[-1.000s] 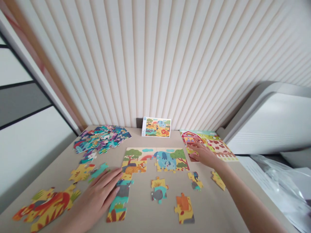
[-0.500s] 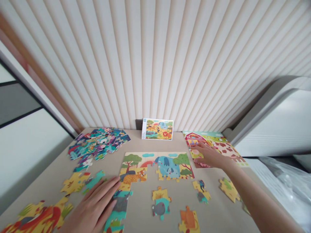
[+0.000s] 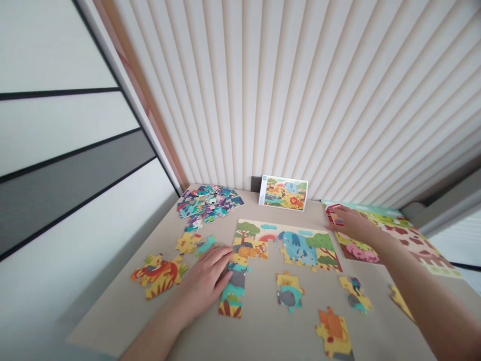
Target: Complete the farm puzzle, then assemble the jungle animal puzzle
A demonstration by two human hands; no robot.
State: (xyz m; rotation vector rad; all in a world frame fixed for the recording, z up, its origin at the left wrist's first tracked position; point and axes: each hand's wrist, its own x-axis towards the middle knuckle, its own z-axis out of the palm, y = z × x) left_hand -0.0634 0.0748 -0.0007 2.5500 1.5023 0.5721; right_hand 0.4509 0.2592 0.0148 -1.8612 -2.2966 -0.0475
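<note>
My left hand [image 3: 210, 276] lies flat on the table, fingers stretched out and touching the left column of the partly joined jungle puzzle [image 3: 296, 245]. This puzzle shows trees, blue elephants and a leopard, with a strip of hippo and crocodile pieces [image 3: 233, 296] running down its left side. My right hand [image 3: 353, 225] rests with extended fingers on the farm puzzle [image 3: 409, 240], covering part of the red barn; a pink pig shows below the palm. Nothing is visible in either hand. Between my forearms lie a grey-and-teal joined piece [image 3: 289, 293] and an orange animal piece [image 3: 332, 331].
A picture card [image 3: 283, 193] of the jungle scene leans at the back against the pleated curtain [image 3: 285, 90]. Dark purple and teal pieces [image 3: 208, 203] are heaped back left. Joined lion pieces [image 3: 160, 276] lie left of my left hand. Another small piece [image 3: 355, 294] sits before my right forearm.
The view has turned left, so everything sits further right in the picture. My right hand has slid a little over the farm puzzle toward the barn. My left hand remains beside the jungle puzzle.
</note>
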